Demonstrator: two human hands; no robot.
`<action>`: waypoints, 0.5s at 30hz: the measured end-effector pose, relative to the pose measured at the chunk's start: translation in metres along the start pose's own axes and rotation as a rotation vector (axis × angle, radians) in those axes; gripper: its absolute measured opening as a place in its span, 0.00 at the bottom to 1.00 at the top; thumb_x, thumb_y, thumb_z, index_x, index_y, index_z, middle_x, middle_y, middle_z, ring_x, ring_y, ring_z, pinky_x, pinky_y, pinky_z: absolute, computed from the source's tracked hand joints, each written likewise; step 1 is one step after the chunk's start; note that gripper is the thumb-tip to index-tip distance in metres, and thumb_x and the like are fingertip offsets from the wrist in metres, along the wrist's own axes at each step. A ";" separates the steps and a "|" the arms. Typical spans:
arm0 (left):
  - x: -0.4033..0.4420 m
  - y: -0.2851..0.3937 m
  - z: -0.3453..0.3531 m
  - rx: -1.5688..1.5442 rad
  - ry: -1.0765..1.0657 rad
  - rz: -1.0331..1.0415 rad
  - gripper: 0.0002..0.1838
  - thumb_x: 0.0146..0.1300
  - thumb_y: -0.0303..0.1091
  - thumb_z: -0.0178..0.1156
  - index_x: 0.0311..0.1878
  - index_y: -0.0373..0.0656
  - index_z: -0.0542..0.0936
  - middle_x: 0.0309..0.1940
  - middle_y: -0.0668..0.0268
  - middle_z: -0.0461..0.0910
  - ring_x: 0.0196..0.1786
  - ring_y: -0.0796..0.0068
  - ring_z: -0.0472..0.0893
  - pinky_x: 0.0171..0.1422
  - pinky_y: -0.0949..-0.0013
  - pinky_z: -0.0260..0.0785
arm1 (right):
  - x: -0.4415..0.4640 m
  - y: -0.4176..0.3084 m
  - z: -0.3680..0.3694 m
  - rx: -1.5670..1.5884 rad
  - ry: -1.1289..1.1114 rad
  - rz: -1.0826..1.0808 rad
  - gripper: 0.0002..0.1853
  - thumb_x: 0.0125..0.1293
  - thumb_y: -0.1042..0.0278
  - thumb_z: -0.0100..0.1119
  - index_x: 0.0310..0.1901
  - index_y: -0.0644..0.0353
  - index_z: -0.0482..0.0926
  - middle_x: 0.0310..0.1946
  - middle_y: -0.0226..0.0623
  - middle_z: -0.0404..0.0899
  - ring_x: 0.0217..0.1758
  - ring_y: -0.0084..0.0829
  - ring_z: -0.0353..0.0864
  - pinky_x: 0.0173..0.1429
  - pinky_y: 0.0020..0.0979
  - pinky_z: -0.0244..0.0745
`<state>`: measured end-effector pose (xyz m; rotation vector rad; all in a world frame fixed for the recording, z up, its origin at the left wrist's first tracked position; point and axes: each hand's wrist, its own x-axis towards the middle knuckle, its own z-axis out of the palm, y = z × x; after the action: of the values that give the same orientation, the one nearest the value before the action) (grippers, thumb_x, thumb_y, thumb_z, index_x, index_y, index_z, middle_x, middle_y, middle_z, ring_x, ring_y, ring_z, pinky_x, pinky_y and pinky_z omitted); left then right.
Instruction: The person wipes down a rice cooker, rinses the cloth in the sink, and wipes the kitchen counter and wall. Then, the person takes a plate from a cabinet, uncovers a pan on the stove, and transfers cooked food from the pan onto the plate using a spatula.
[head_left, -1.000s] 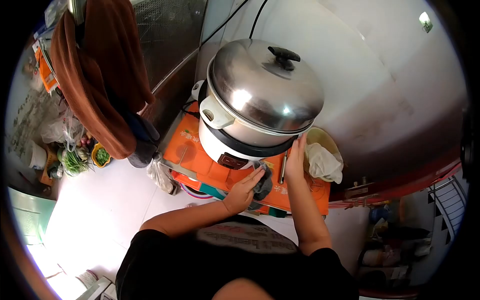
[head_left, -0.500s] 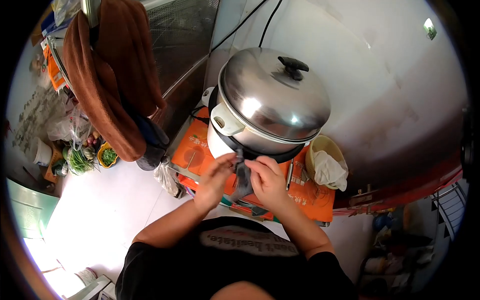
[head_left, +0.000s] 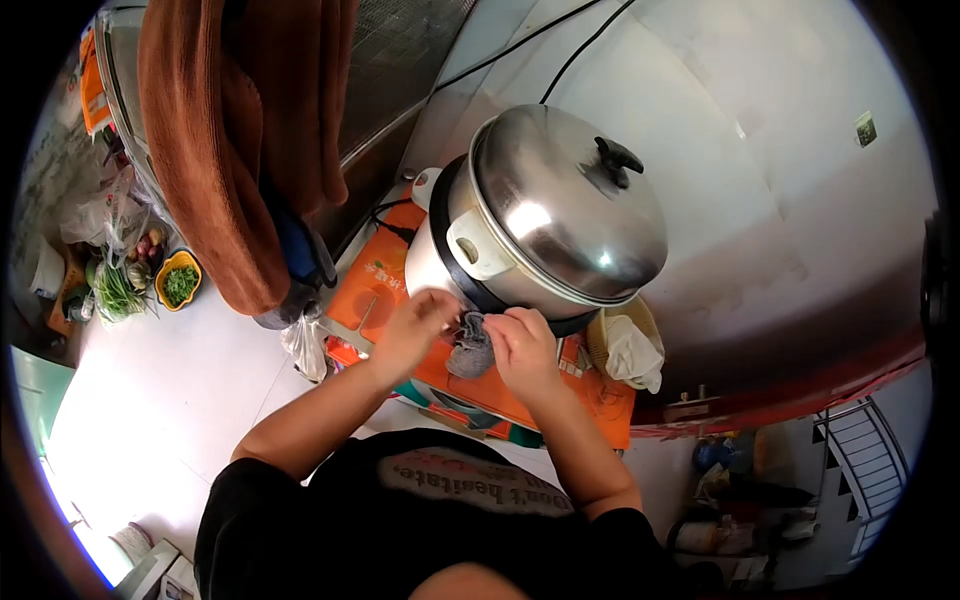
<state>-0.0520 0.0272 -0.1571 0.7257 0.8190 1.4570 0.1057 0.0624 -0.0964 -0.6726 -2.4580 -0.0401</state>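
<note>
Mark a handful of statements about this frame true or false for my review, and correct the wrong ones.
1. The right hand pinches a grey cloth. True.
2. The metal lid is off the cooker. False: it is on.
3. A brown towel hangs left of the cooker. True.
4. The yellow bowl holds eggs. False: it holds greens.
5. White cloth lies in the basket right of the cooker. True.

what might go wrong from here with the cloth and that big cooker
The right hand pinches the grey cloth by its upper edge, so it might slip free.

Both hands are close beside the cooker; if it is hot, which can't be seen, fingers could get burned.

The black cord beside the cooker might snag if the cooker shifts.
</note>
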 end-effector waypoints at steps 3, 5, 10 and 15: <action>-0.024 -0.010 0.009 -0.027 -0.157 -0.014 0.11 0.59 0.34 0.55 0.42 0.38 0.71 0.28 0.70 0.73 0.31 0.83 0.72 0.33 0.80 0.65 | 0.005 -0.017 -0.011 0.327 0.127 0.268 0.09 0.46 0.77 0.62 0.32 0.60 0.77 0.28 0.39 0.72 0.30 0.36 0.72 0.33 0.30 0.68; -0.023 -0.008 0.007 0.022 -0.133 -0.038 0.10 0.60 0.33 0.54 0.41 0.38 0.72 0.27 0.70 0.72 0.29 0.84 0.72 0.32 0.80 0.65 | 0.007 -0.022 -0.016 0.420 0.119 0.363 0.08 0.47 0.75 0.63 0.31 0.60 0.77 0.26 0.38 0.71 0.29 0.35 0.71 0.33 0.30 0.68; -0.004 -0.005 0.000 -0.003 0.101 0.082 0.09 0.61 0.34 0.53 0.35 0.37 0.72 0.23 0.70 0.71 0.23 0.85 0.71 0.27 0.80 0.65 | 0.003 -0.013 -0.010 0.038 0.009 0.109 0.10 0.45 0.73 0.64 0.32 0.58 0.77 0.24 0.34 0.70 0.27 0.35 0.69 0.31 0.33 0.64; 0.031 0.023 -0.008 -0.053 0.298 0.159 0.13 0.61 0.41 0.52 0.32 0.40 0.70 0.22 0.69 0.70 0.22 0.81 0.70 0.25 0.78 0.63 | 0.017 -0.013 -0.003 -0.197 0.114 0.021 0.09 0.44 0.73 0.64 0.30 0.56 0.77 0.24 0.30 0.69 0.26 0.32 0.68 0.30 0.31 0.60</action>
<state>-0.0732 0.0573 -0.1432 0.5496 0.9615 1.7508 0.0892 0.0586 -0.0834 -0.7582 -2.3562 -0.3076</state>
